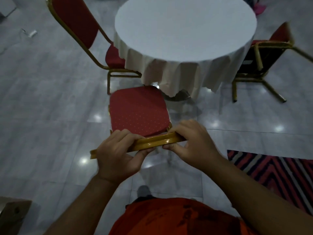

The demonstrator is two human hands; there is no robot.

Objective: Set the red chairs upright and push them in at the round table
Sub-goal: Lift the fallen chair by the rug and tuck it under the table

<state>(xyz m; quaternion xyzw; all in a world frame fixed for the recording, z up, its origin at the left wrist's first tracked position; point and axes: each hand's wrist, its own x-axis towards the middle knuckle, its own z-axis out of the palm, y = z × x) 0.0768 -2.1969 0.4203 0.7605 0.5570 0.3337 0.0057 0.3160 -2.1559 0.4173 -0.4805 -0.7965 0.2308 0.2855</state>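
A red chair with a gold frame stands upright right below me, its seat facing the round table with the white cloth. My left hand and my right hand both grip the gold top rail of its backrest. The seat's front edge is just short of the hanging cloth. A second red chair stands upright at the table's left, its seat partly under the cloth. A third red chair at the right is tipped over, with its dark underside and gold legs showing.
The floor is glossy grey tile. A striped red, black and white rug lies at the right. A cardboard box corner sits at the bottom left. A small white object lies on the floor at the far left.
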